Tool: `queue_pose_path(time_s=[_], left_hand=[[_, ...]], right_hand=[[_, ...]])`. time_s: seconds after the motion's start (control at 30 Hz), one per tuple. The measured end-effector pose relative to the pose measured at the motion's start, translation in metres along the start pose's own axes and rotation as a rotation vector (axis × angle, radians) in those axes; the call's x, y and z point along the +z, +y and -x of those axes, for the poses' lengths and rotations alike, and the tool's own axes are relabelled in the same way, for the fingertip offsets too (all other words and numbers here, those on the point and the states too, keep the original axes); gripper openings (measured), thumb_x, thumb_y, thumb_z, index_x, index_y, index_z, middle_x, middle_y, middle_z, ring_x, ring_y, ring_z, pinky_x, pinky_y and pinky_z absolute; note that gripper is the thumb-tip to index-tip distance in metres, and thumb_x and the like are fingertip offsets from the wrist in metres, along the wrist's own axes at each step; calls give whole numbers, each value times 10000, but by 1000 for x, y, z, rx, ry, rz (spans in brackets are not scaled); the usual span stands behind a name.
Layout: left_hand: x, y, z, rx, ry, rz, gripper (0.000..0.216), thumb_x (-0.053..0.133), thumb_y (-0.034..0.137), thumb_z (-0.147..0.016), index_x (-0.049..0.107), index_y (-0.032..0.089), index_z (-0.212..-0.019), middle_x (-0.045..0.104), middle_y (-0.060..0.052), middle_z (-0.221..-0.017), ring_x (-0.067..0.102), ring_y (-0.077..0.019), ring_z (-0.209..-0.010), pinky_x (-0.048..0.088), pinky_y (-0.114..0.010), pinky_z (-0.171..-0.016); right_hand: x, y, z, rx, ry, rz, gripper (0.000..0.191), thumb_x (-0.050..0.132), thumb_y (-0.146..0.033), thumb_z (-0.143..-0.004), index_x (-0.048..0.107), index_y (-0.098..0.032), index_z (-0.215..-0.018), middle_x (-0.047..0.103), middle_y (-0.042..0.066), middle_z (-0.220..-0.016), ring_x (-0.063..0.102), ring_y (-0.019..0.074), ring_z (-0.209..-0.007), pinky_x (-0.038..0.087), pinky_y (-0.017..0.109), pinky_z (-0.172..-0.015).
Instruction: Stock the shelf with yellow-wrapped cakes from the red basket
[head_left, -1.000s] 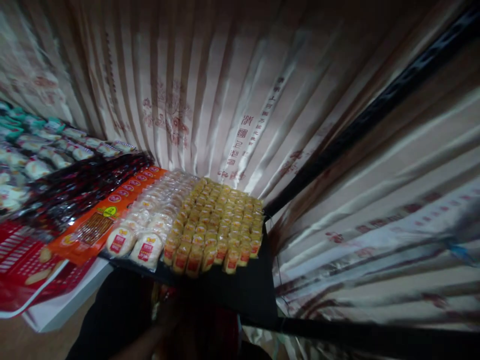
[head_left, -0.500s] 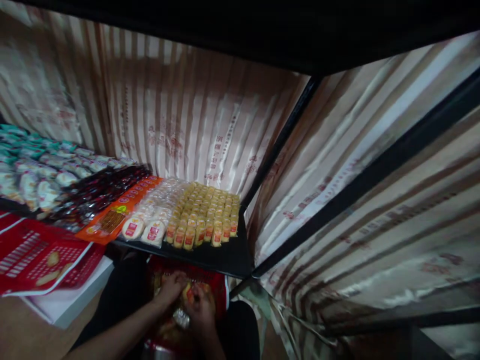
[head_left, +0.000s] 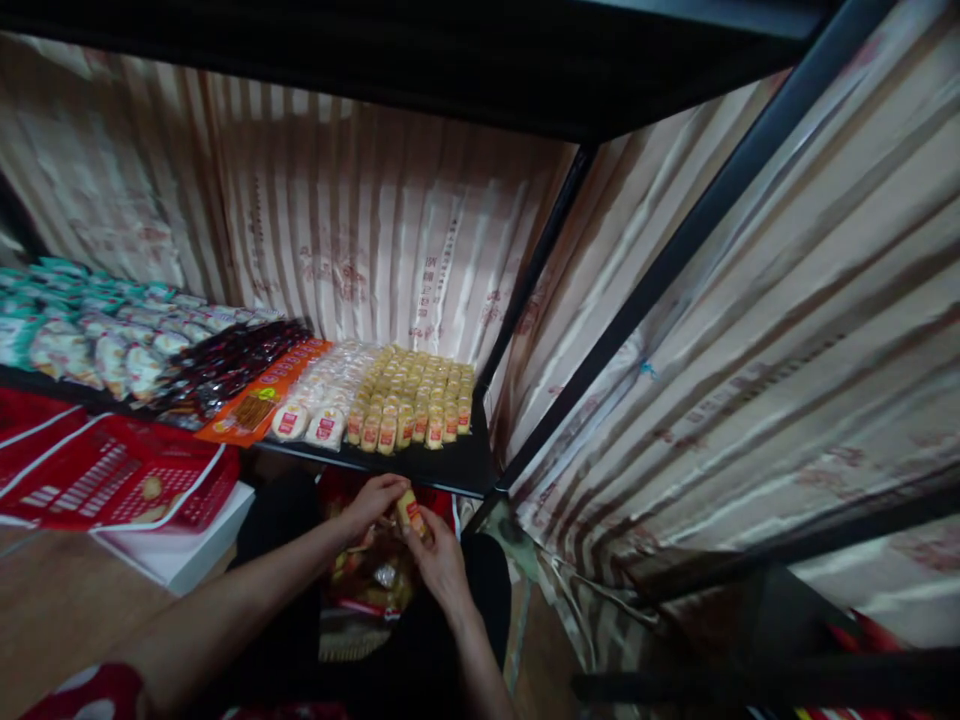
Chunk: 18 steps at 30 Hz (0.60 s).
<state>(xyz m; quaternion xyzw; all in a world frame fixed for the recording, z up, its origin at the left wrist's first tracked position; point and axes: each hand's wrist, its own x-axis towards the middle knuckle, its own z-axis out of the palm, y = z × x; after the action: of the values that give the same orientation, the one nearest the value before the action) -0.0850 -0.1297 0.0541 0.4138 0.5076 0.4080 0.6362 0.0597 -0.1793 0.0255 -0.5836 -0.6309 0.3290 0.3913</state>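
Note:
My left hand and my right hand meet just below the front edge of a black shelf. Between their fingers they pinch a small yellow wrapped snack with a red label. Under the hands sits a red bag or box holding more wrapped snacks. On the shelf above, rows of the same yellow snacks stand packed together, with round white wrapped cakes to their left.
Further left on the shelf lie orange packets, dark packets and pale green-edged packets. Red printed cartons rest on a white box at lower left. Striped cloth lines the back and right side. Black frame bars cross overhead and to the right.
The view has pulled back and tilted down, bringing both hands into sight. They have risen from the red bag toward the shelf edge, now holding a yellow snack.

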Motion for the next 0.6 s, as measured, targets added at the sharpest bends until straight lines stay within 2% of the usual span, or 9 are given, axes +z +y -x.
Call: queue_pose_path(time_s=[0.1, 0.2, 0.3, 0.43, 0.5, 0.6], left_hand=[[3, 6, 3, 13, -40, 40, 413, 597, 498, -650, 628, 128, -832, 566, 8, -674, 513, -119, -600, 375, -216, -531], [3, 9, 3, 20, -69, 61, 437, 627, 485, -639, 623, 126, -887, 582, 3, -700, 533, -127, -629, 394, -223, -554], [0, 7, 0, 18, -58, 0, 446, 708, 379, -582, 629, 115, -933, 611, -6, -714, 547, -135, -638, 409, -237, -587], [-7, 1, -2, 12, -33, 24, 361, 739, 280, -561, 635, 123, -869, 641, -25, -758, 586, -159, -699, 447, -260, -652], [-6, -1, -1, -45, -7, 173, 312, 732, 272, -593, 615, 138, -848, 648, -31, -791, 609, -167, -735, 469, -272, -685], [4, -3, 0, -148, 33, 415, 221, 698, 228, -666, 585, 154, -841, 654, -43, -862, 628, -157, -807, 487, -273, -762]], right_hand=[[-4, -8, 2, 7, 37, 46, 375, 536, -363, -764, 621, -194, -1089, 659, 53, -963, 606, 151, -720, 483, 246, -682], [-7, -15, 0, 1, 75, 109, 368, 531, -341, -766, 621, -201, -1095, 651, 45, -931, 568, 126, -607, 476, 246, -641], [-10, -20, -4, -22, 81, 144, 358, 539, -303, -756, 631, -200, -1086, 645, 60, -963, 600, 158, -702, 484, 273, -719], [-10, -18, -12, -72, 93, 115, 367, 543, -278, -748, 627, -215, -1099, 614, 77, -1119, 583, 221, -997, 446, 336, -894], [-5, -12, -17, -31, 170, 46, 457, 548, -317, -747, 567, -190, -1186, 567, 109, -1205, 589, 226, -986, 461, 358, -881], [4, -3, -24, 138, 277, -216, 655, 543, -430, -749, 400, -147, -1323, 537, 158, -1232, 634, 192, -815, 523, 337, -746]])
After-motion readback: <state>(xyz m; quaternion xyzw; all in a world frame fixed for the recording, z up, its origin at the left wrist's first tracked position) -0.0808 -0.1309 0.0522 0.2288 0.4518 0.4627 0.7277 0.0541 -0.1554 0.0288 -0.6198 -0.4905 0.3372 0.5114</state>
